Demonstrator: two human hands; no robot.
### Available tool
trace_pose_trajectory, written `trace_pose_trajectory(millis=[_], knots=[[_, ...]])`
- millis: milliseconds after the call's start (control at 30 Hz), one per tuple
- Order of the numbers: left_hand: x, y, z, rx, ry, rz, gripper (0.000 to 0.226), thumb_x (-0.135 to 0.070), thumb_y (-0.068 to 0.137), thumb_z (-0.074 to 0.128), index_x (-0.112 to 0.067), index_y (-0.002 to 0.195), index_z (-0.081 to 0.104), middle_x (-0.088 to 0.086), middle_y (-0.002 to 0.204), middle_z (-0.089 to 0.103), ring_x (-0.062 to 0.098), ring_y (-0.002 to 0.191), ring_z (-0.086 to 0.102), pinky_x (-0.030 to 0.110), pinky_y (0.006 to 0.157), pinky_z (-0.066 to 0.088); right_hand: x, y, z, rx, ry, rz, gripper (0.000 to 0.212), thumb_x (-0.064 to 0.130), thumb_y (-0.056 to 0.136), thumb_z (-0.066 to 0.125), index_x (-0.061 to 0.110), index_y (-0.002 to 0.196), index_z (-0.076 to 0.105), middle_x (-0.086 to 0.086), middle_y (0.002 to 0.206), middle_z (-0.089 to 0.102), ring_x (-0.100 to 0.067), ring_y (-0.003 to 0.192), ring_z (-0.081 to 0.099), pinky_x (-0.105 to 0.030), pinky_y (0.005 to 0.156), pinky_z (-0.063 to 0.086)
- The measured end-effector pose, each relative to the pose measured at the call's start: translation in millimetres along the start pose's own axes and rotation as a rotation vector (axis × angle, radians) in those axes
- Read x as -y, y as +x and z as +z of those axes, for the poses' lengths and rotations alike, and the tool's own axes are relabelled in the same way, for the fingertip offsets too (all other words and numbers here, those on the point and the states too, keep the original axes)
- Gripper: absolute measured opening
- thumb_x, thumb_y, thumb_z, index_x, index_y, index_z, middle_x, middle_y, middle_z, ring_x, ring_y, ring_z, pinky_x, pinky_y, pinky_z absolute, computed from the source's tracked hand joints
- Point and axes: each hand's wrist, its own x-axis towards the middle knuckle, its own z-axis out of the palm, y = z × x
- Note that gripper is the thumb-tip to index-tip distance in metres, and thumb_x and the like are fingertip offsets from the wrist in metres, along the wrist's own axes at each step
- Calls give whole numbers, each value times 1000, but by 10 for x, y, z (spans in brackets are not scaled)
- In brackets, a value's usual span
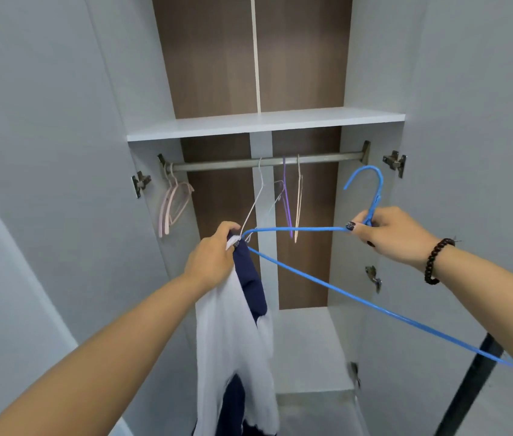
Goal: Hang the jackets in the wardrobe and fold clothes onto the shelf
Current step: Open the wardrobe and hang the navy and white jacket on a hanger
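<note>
**Now at the open wardrobe: jacket in one hand, blue hanger in the other**

Straight ahead, the open wardrobe (pixel 280 73) fills the frame, its grey doors swung out at both sides and brown panels at the back. A white shelf (pixel 264 122) runs across the upper middle, and just below it sits a metal rail (pixel 217 165).

Next in size, a white and navy jacket (pixel 236 325) hangs down the lower centre of the frame. The left hand (pixel 214 259) grips its top edge, fingers curled tightly round the bunched fabric.

A blue wire hanger (pixel 296 229) stretches from that hand across to the right, its hook up at the upper right and one arm running off toward the lower right. The right hand (pixel 393 231), with a dark bead bracelet (pixel 437 261) on its wrist, pinches the hanger's neck just under the hook.

On the rail, pink hangers (pixel 173 199) hang at the left end, and thin white, purple and beige hangers (pixel 286 196) near the middle.
</note>
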Motion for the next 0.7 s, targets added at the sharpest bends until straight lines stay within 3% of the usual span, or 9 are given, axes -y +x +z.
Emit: trace_pose_trajectory(millis=[200,367,533,700], knots=[[196,-124,-242,-60,52,-124,42,-8,97,46,-22,135,37,8,116,60,32,96,59,47,86,49,-50,-266,77,157,328,58,30,10,96,51,17,70,65,-4,58,39,-10,40,27,-20,39,23],[352,-251,-471,-75,51,-172,33,-8,98,48,-17,129,40,10,113,60,30,91,59,42,81,49,-111,-321,267,278,344,49,19,12,97,51,4,92,67,6,48,37,-8,40,28,-20,41,23],[311,-385,-641,-57,114,-52,20,-12,98,48,-24,114,43,5,102,62,27,85,59,38,73,46,-39,-280,534,323,249,43,18,13,96,53,8,88,68,6,48,40,-9,41,30,-16,38,29],[4,-534,-623,-22,189,181,20,-22,99,47,-26,117,41,1,90,64,24,73,60,40,67,50,140,-212,804,332,98,-44,20,19,94,55,15,81,69,0,60,54,-10,52,45,-21,53,42]])
